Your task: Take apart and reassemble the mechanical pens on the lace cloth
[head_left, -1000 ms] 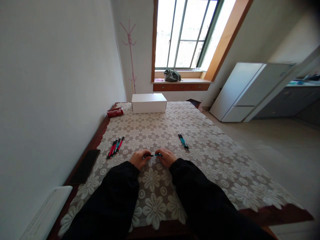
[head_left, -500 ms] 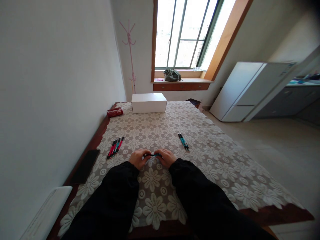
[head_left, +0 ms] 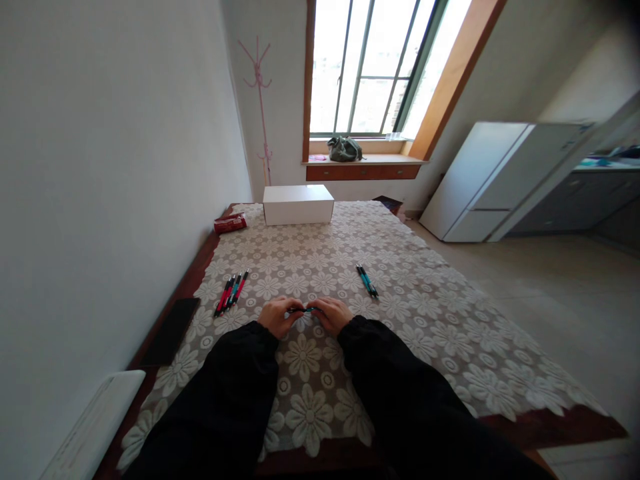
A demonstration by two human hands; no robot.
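Note:
Between my hands, low over the flowered tablecloth (head_left: 310, 420), is a dark and teal pen (head_left: 307, 309), lying crosswise. My left hand (head_left: 276, 316) pinches its left end, and my right hand (head_left: 331, 313) grips its right part; the fingers hide most of it. Left of my left hand lies a row of several red, teal and black pens (head_left: 231, 293). Beyond my right hand, to the right, a small group of teal and black pens (head_left: 367, 281) rests side by side on the cloth.
A white box (head_left: 299, 205) stands at the table's far end, with a red packet (head_left: 231, 223) to its left. Along the left edge lie a dark flat object (head_left: 173, 332) and a white slatted device (head_left: 95, 427). A wall runs close on the left.
Less of the pen's teal part shows between my hands, as my right fingers sit slightly further over it. The other pens lie as before.

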